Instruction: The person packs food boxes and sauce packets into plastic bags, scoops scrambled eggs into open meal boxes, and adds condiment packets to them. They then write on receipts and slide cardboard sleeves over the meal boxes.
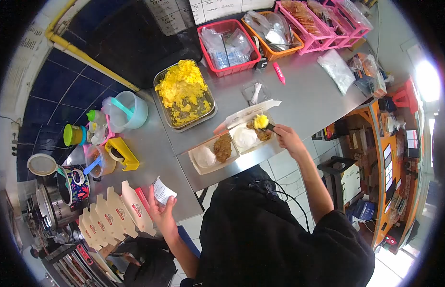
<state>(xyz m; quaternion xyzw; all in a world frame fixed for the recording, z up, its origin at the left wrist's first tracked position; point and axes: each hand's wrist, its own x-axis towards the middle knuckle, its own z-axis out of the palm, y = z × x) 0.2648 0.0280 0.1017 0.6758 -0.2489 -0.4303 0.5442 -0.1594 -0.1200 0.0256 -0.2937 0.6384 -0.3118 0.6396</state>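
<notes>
- While the right hand (287, 137), right of centre, grips a dark utensil (271, 127), yellow food (260, 121) sits at its tip within the right box (255, 148); whether it is borne or resting cannot be told.
- Left hand (163, 214), lower left of centre: a slip (163, 191) pinched between thumb and fingers, beside a row of cartons (118, 216).
- Left box (216, 167), centre: apparently touching the right box; a white mound and brown food in each.
- Hazard, spill: tilting the utensil could drop yellow food on the box wall or counter (303, 93), the brown food beneath being an uneven seat.
- Hazard, shove: a wrist knock on the right box could push both boxes towards the counter's nearby front edge.
- Hazard, topple: a leftward sweep of the left hand could tip the cartons.
- Edges: front edge just below the boxes, torso beyond; tray (214, 108) limits movement at upper left.
- Open room: bare steel, right of centre, extending towards the upper right.
</notes>
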